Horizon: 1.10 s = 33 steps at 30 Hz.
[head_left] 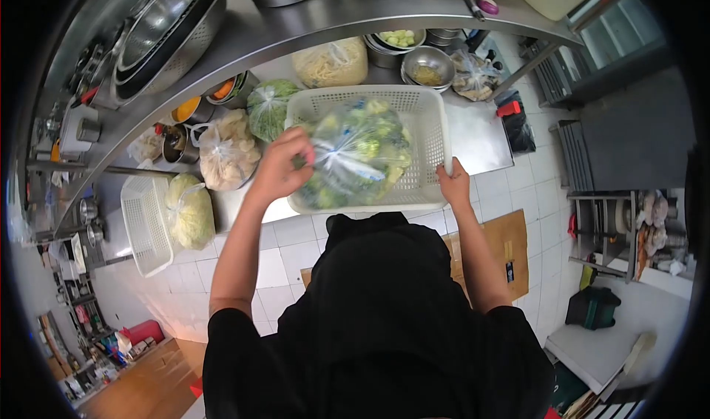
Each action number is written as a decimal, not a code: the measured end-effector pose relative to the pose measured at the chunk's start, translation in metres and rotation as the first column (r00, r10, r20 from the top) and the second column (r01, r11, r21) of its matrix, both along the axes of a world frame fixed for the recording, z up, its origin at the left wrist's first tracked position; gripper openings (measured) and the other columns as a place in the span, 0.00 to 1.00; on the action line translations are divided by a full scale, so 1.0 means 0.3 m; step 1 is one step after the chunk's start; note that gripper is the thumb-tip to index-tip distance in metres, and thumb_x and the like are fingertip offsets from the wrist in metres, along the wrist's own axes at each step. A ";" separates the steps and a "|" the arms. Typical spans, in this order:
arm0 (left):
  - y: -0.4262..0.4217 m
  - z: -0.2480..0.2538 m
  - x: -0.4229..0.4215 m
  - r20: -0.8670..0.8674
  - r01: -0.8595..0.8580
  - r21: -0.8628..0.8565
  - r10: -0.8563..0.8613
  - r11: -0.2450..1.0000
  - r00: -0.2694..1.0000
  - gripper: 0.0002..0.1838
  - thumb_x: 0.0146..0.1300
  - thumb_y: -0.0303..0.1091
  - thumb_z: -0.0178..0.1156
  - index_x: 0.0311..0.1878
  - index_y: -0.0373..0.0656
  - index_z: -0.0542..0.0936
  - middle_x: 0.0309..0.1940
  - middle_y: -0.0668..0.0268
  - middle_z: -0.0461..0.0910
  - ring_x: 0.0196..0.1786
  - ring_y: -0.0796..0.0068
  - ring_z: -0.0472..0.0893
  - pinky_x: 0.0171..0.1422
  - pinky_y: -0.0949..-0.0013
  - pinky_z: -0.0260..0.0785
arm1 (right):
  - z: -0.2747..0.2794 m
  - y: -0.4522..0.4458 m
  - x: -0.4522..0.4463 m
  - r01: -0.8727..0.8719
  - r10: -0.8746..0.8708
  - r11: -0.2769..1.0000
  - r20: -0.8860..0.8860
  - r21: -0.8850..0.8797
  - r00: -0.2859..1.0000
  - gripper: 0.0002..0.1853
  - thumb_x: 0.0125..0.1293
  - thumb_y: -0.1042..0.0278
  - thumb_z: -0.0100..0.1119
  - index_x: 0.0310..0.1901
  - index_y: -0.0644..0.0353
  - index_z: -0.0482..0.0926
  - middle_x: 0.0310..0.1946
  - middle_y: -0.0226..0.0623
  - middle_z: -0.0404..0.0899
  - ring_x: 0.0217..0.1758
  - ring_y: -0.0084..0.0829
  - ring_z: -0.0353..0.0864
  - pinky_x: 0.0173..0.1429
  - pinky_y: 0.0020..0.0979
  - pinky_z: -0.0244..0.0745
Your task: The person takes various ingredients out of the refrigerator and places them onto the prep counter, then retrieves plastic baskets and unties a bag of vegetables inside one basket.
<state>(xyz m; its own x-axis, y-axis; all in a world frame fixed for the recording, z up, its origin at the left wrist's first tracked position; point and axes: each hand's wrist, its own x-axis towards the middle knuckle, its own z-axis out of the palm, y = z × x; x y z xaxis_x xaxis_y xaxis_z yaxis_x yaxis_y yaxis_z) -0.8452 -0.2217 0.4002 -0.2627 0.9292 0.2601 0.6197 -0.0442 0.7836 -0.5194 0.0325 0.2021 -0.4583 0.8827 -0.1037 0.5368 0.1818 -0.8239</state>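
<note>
A white perforated basket point(425, 149) stands at the counter's front edge. In its left and middle part lies a clear plastic bag of green broccoli point(359, 153), gathered at its middle. My left hand point(285, 164) is over the basket's left rim beside the bag, its fingers curled together; whether they grip the plastic cannot be made out. With its fingers over the right rim near the front corner, my right hand point(453, 181) holds the basket.
Left of the basket are bags of green leaves point(271, 108), pale pieces point(225, 149) and cabbage point(190, 212), and another white basket point(144, 215). Behind stand a noodle bag point(330, 62) and metal bowls point(428, 68). A steel shelf point(310, 21) crosses above.
</note>
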 end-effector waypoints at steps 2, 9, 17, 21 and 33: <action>0.075 -0.224 0.002 -0.098 0.043 -0.099 -0.052 0.994 0.994 0.13 0.46 0.20 0.60 0.38 0.41 0.76 0.43 0.57 0.75 0.52 0.53 0.75 0.59 0.57 0.67 | 0.014 -0.009 0.005 0.004 -0.004 1.000 -0.001 -0.001 1.000 0.11 0.67 0.65 0.61 0.43 0.65 0.76 0.32 0.52 0.84 0.36 0.46 0.86 0.43 0.40 0.78; 0.087 -0.460 0.185 -0.263 -0.170 -0.024 0.158 0.985 0.952 0.14 0.53 0.21 0.61 0.45 0.42 0.76 0.63 0.53 0.75 0.68 0.47 0.72 0.75 0.47 0.58 | 0.033 -0.005 0.023 -0.026 0.026 1.000 0.054 -0.008 0.998 0.12 0.68 0.64 0.61 0.46 0.63 0.77 0.33 0.51 0.84 0.37 0.51 0.84 0.45 0.43 0.78; 0.270 -0.271 0.193 -0.322 -0.234 0.096 0.253 0.967 0.912 0.15 0.56 0.24 0.62 0.48 0.44 0.80 0.57 0.59 0.79 0.60 0.50 0.77 0.62 0.50 0.69 | 0.325 -0.066 -0.175 -0.249 0.438 0.777 -0.212 0.578 0.874 0.12 0.66 0.75 0.61 0.50 0.60 0.82 0.41 0.44 0.83 0.40 0.48 0.84 0.45 0.41 0.79; 0.343 -0.334 0.120 -0.455 -0.213 -0.307 0.054 0.928 0.889 0.09 0.58 0.27 0.65 0.43 0.48 0.85 0.48 0.66 0.82 0.51 0.57 0.81 0.53 0.53 0.73 | 0.287 -0.120 -0.339 -0.483 0.590 0.732 -0.094 0.481 0.802 0.10 0.64 0.75 0.63 0.47 0.58 0.83 0.39 0.42 0.82 0.36 0.44 0.83 0.41 0.37 0.78; 0.358 -0.256 0.030 -0.303 -0.129 -0.004 0.121 0.992 0.945 0.03 0.57 0.28 0.66 0.35 0.44 0.85 0.37 0.64 0.82 0.39 0.58 0.82 0.42 0.58 0.74 | 0.226 -0.133 -0.460 -0.428 0.406 0.903 -0.380 0.027 0.831 0.11 0.64 0.82 0.62 0.48 0.60 0.81 0.35 0.40 0.80 0.31 0.34 0.80 0.38 0.29 0.75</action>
